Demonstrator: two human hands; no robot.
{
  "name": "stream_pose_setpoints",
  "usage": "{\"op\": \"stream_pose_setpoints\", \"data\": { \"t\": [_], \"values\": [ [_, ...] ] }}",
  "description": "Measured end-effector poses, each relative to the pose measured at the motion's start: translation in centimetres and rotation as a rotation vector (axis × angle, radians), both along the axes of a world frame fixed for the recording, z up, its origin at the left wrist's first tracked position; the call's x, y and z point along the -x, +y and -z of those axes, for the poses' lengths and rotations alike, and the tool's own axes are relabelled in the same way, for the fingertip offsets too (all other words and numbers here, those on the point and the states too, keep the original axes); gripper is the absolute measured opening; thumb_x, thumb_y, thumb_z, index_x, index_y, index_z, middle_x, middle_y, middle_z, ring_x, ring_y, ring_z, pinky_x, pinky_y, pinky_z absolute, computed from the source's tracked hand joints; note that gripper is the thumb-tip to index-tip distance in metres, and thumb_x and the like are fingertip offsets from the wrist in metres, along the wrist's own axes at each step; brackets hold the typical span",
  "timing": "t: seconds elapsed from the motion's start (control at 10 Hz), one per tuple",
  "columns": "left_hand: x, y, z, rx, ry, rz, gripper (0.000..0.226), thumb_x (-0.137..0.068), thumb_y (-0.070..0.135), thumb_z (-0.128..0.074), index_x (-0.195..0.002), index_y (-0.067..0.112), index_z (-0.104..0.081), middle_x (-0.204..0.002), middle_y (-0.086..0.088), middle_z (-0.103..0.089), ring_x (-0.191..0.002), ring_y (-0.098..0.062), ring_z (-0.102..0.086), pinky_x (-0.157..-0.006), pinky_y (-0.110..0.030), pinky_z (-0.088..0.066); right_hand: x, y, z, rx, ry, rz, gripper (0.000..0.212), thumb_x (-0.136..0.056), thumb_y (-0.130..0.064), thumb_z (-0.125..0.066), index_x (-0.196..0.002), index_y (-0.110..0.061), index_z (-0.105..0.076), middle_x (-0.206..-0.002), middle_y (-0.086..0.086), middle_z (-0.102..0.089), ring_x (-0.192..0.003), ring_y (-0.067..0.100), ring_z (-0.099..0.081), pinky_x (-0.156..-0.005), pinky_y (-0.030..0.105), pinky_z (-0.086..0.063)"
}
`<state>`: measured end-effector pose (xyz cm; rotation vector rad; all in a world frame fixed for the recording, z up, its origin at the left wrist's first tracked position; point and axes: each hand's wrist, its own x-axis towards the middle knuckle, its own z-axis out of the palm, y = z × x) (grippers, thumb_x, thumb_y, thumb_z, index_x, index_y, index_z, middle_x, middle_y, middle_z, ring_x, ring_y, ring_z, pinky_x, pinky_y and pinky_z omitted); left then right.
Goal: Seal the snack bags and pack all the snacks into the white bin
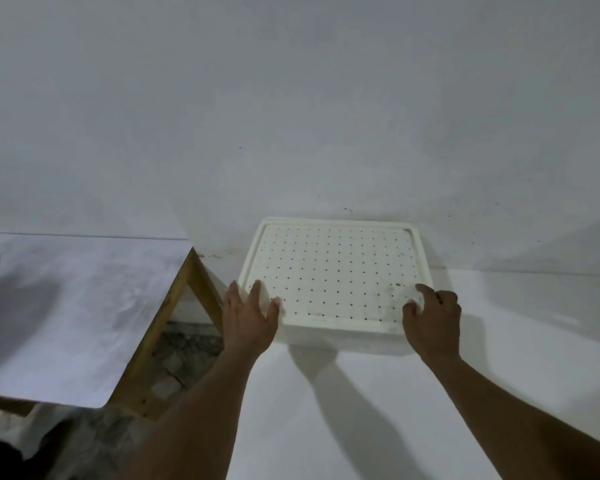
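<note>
The bin (340, 323) lay on the table (395, 393), its far edge against the wall (291, 98), its perforated face toward me; no snacks or bags showed in it or beside it. My left hand (248, 317) rested on the near left corner, fingers straight and spread, thumb over the holes; my right hand (433, 317) curled its fingers over the near right corner, apparently gripping the rim, though blur left some doubt. I judged the step to be taking hold of the bin to place it for packing; doing it well meant a matched grip at both corners, so it came level rather than twisting. A second table (66, 306) with a wooden frame (174, 306) stood to the left, apart from mine.
</note>
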<state>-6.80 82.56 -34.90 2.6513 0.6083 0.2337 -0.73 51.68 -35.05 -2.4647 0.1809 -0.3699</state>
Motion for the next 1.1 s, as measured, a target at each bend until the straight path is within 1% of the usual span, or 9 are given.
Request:
{"op": "stream_pose_setpoints", "data": {
  "t": [0.2,0.3,0.4,0.5,0.6,0.7,0.8,0.9,1.1],
  "values": [
    [-3.2,1.0,0.7,-0.120,0.079,-0.006,0.065,-0.095,0.063,-0.028,-0.150,0.029,-0.028,-0.157,-0.022,-0.027,-0.141,-0.043,-0.033,-0.111,-0.054,-0.034,-2.7,1.3,1.0,0.061,0.086,0.033,0.042,-0.090,-0.020,-0.054,-0.131,-0.014,-0.055,-0.132,0.020,-0.051,-0.112,0.043,-0.055,-0.083,0.048,-0.051],
    [-3.2,0.9,0.7,-0.216,0.064,0.031,0.068,-0.094,0.061,-0.013,-0.153,0.028,-0.025,-0.162,-0.018,-0.020,-0.149,-0.039,-0.020,-0.118,-0.055,-0.020,-3.0,1.0,1.3,0.295,0.012,-0.028,0.047,-0.087,-0.022,-0.055,-0.133,-0.013,-0.055,-0.145,0.019,-0.047,-0.131,0.041,-0.043,-0.094,0.052,-0.046],
    [-3.0,0.4,0.5,-0.247,0.098,0.197,0.072,-0.094,0.061,-0.002,-0.157,0.027,-0.013,-0.167,-0.009,-0.006,-0.154,-0.030,0.001,-0.123,-0.051,-0.003,-3.1,0.6,0.7,0.463,0.063,-0.209,0.052,-0.093,-0.028,-0.046,-0.143,-0.013,-0.045,-0.156,0.012,-0.035,-0.147,0.031,-0.026,-0.113,0.054,-0.029],
    [-2.6,-2.4,0.0,-0.191,0.133,0.336,0.075,-0.094,0.065,-0.002,-0.158,0.026,-0.007,-0.167,-0.008,-0.001,-0.154,-0.030,0.004,-0.124,-0.049,-0.003,-2.3,0.9,0.1,0.509,0.190,-0.307,0.056,-0.098,-0.034,-0.033,-0.150,-0.014,-0.030,-0.161,0.007,-0.026,-0.150,0.023,-0.018,-0.119,0.051,-0.020],
    [-1.9,-6.5,-0.5,-0.168,0.166,0.425,0.070,-0.097,0.063,-0.011,-0.157,0.027,-0.011,-0.167,-0.007,-0.002,-0.154,-0.031,0.003,-0.123,-0.050,-0.006,-0.5,0.7,-0.3,0.510,0.218,-0.388,0.055,-0.100,-0.035,-0.029,-0.152,-0.017,-0.027,-0.163,0.004,-0.022,-0.151,0.020,-0.016,-0.121,0.048,-0.013],
    [-1.6,-10.0,-1.5,-0.163,0.223,0.522,0.061,-0.100,0.053,-0.026,-0.154,0.026,-0.023,-0.166,-0.007,-0.012,-0.153,-0.032,-0.006,-0.122,-0.049,-0.016,0.8,-0.4,-1.4,0.420,0.241,-0.510,0.048,-0.100,-0.033,-0.036,-0.145,-0.019,-0.042,-0.158,0.001,-0.034,-0.147,0.017,-0.027,-0.119,0.039,-0.021],
    [-1.4,-13.8,-3.9,-0.104,0.223,0.580,0.045,-0.097,0.040,-0.043,-0.139,0.026,-0.050,-0.150,-0.003,-0.044,-0.141,-0.027,-0.035,-0.108,-0.043,-0.041,1.9,-3.4,-4.2,0.299,0.248,-0.538,0.031,-0.093,-0.027,-0.047,-0.114,-0.023,-0.070,-0.125,-0.006,-0.067,-0.118,0.019,-0.061,-0.096,0.031,-0.047],
    [-1.6,-17.5,-6.6,0.040,0.268,0.513,0.041,-0.094,0.039,-0.050,-0.134,0.033,-0.056,-0.136,0.003,-0.060,-0.129,-0.020,-0.052,-0.106,-0.039,-0.044,2.3,-7.2,-7.5,0.266,0.221,-0.521,0.027,-0.090,-0.025,-0.049,-0.099,-0.023,-0.074,-0.103,-0.007,-0.075,-0.095,0.016,-0.067,-0.083,0.031,-0.053],
    [-3.3,-26.3,-14.2,0.028,0.125,0.539,0.038,-0.095,0.040,-0.053,-0.132,0.033,-0.057,-0.126,0.007,-0.067,-0.124,-0.016,-0.055,-0.106,-0.041,-0.044,1.0,-16.5,-15.1,0.302,0.113,-0.435,0.026,-0.087,-0.022,-0.051,-0.101,-0.025,-0.072,-0.108,-0.005,-0.073,-0.098,0.021,-0.065,-0.086,0.034,-0.052]
  ]
}}
